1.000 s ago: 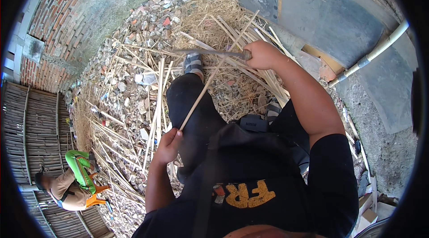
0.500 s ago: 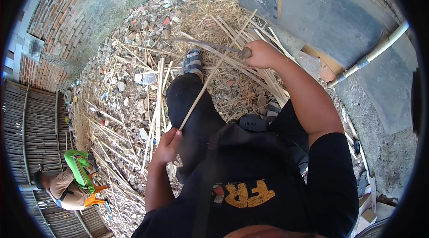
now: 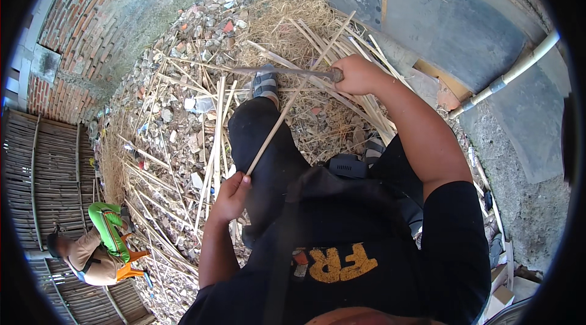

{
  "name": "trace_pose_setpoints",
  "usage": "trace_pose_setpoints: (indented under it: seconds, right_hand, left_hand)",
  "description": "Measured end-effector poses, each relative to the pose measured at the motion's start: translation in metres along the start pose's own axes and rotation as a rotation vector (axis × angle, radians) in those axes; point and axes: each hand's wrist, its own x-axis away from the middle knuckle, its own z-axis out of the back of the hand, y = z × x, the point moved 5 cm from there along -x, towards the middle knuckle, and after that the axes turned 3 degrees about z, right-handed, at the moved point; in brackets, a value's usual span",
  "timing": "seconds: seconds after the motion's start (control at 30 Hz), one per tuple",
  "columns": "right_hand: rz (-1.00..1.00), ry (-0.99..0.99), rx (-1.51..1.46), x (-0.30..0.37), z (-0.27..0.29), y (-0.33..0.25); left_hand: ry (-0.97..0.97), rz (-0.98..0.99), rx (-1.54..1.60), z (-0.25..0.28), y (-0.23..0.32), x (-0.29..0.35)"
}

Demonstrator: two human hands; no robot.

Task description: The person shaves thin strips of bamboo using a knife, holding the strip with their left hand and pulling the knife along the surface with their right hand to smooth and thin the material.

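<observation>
My left hand (image 3: pixel 232 197) is closed around the lower end of a long, thin bamboo strip (image 3: pixel 268 136), beside my bent left knee. The strip slants up and away to the right over my leg. In my right hand (image 3: pixel 360 75) is the handle of a machete (image 3: pixel 287 71). Its long dark blade points left and crosses the strip, over my sandalled left foot (image 3: pixel 264 84). Whether the blade's edge touches the strip I cannot tell for sure. Fine straw-like shavings (image 3: pixel 287 20) lie heaped beyond the blade.
Several split bamboo strips (image 3: pixel 217 136) lie on the rubble at left, and more (image 3: pixel 372 105) lie under my right forearm. A person in green trousers (image 3: pixel 107 233) sits on an orange stool (image 3: pixel 131 270) at lower left. Grey panels (image 3: pixel 452 26) and a pale pipe (image 3: pixel 519 72) stand at right.
The machete blade has turned, its tip dropping toward me, and now looks straighter across the strip. Both hands hold nearly the same places.
</observation>
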Motion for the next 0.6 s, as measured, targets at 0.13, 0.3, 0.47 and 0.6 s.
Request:
trace_pose_setpoints:
  seconds: [0.13,0.3,0.47,0.6]
  right_hand:
    - [-0.061,0.045,-0.035,0.002,0.003,0.003]
    - [-0.04,0.049,0.003,0.009,0.006,-0.014]
    - [0.011,-0.049,0.166,0.01,0.004,-0.037]
    - [0.01,-0.073,-0.007,0.002,0.003,-0.006]
  left_hand:
    - [0.012,0.007,-0.01,0.002,-0.003,0.001]
    - [0.022,-0.003,0.022,0.001,-0.003,0.002]
    - [0.004,-0.005,0.0,0.002,-0.005,-0.001]
    - [0.01,0.0,0.03,0.001,-0.005,0.002]
